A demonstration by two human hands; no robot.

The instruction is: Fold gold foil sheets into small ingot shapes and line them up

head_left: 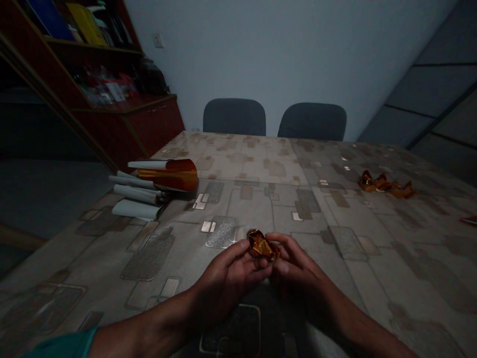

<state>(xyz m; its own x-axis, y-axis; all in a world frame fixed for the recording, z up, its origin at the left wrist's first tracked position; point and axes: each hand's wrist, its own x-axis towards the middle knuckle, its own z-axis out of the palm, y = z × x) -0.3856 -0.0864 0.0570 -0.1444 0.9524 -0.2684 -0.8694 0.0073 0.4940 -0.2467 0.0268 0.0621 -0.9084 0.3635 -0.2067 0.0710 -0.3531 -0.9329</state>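
A small folded piece of gold foil paper (262, 244), shiny and creased, is held just above the table in front of me. My left hand (234, 271) supports it from below and the left, thumb along its near-left edge. From the right, my right hand (296, 261) closes its fingers on the other end of the same piece. Part of its underside is hidden by my fingers. Over on the right of the table lie several folded gold foil pieces (387, 185) in a loose row.
Curled sheets of gold and pale paper (179, 175) lie at the table's left side. A patterned cloth covers the table (261, 196). Two grey chairs (234, 117) stand behind its far edge. To the left is a wooden cabinet (152, 124) with things on its shelves.
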